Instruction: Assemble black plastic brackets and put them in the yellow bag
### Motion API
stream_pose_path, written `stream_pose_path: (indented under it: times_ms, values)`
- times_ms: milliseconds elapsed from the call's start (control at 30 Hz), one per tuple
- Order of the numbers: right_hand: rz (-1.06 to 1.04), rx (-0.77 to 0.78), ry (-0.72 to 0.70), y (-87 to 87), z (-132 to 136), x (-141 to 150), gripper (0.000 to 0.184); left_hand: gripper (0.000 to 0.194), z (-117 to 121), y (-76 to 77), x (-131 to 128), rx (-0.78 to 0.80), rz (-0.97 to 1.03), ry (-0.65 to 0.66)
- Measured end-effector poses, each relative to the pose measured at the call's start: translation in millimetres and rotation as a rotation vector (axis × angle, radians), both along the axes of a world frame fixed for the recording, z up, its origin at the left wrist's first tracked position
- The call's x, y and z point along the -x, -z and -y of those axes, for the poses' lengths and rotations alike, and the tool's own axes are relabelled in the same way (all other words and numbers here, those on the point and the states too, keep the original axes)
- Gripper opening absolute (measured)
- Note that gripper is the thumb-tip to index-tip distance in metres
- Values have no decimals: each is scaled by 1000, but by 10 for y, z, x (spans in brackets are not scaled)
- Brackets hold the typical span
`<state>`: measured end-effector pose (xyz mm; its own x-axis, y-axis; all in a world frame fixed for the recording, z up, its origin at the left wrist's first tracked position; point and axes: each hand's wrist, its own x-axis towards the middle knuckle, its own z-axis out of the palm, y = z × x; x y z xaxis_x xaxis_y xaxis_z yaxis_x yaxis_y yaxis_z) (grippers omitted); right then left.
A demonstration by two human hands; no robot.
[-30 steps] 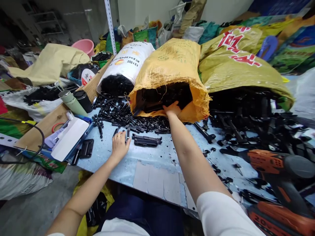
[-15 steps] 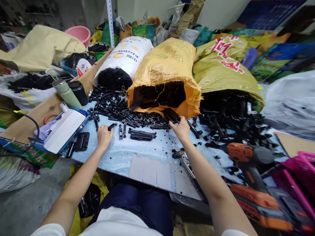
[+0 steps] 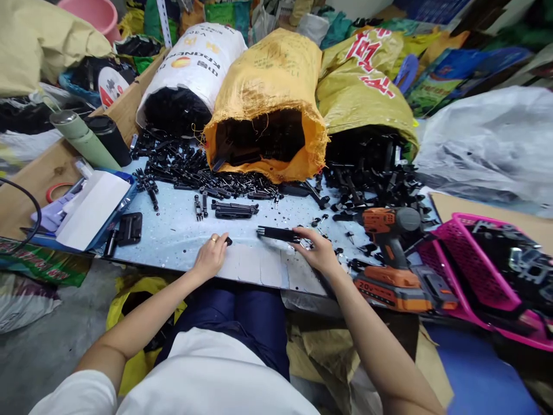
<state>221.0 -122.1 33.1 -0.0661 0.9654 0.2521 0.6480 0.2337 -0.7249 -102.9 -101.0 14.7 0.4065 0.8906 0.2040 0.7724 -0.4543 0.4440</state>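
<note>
While the right hand (image 3: 318,249) pinches one end of a slim black bar (image 3: 279,234) between thumb and fingertips, the left hand (image 3: 211,256) curls round a small black piece (image 3: 228,241), only its tip showing past the thumb and forefinger. Clock centred on the bar: left hand at 8, orange woven sack (image 3: 272,75) at 12, folded black assembly (image 3: 234,211) at 10, cordless drill (image 3: 394,249) at 3. Bar is over the near part of the blue-covered workbench (image 3: 173,230), pale pronged end at 9, gripped end at 3; cannot tell whether it touches the surface. Bar and small piece are apart. Grip, as judged: holding the bar by its far end leaves the prongs free but should let them swing, so a firm pinch and a level wrist seem best. Left grip hides most of the small piece; easing it out toward the fingertips would show which way it faces. Working above the grey cardboard sheet (image 3: 246,262) at 7 looks sensible, clear of the loose fasteners (image 3: 349,235) at 3, which could snag or mix in. Forearms low, both ends in sight.
</note>
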Motion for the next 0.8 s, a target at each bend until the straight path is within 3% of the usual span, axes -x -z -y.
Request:
stream_pose_path:
  times_ms: [67,167,233,333,433,533,600,667,800]
  values:
    - [259,-91,-168,-64,249,195,26,39,90,78,-32,29,-85,46]
    - [496,-71,-468,-52,544,469,31,40,151,154,-50,43,-202,82]
    - [530,-33,-514,-12,644,568,27,45,156,167,-60,36,-241,102]
    - [455,-42,-223,43,577,653,25,55,139,158,-81,44,-248,141]
    - [435,-14,94,95,298,814,41,58,137,160,-85,48,-247,160]
    - [461,87,151,156,12,1030,53,51,169,185,-48,20,-204,105]
    - [312,127,86,191,-80,1143,47,40,199,191,-20,26,-111,49]
    - [-2,196,12,206,-75,1228,45,35,220,158,-17,59,51,49]
    - [-574,412,-11,141,73,1356,54,39,223,-47,-119,162,394,131]
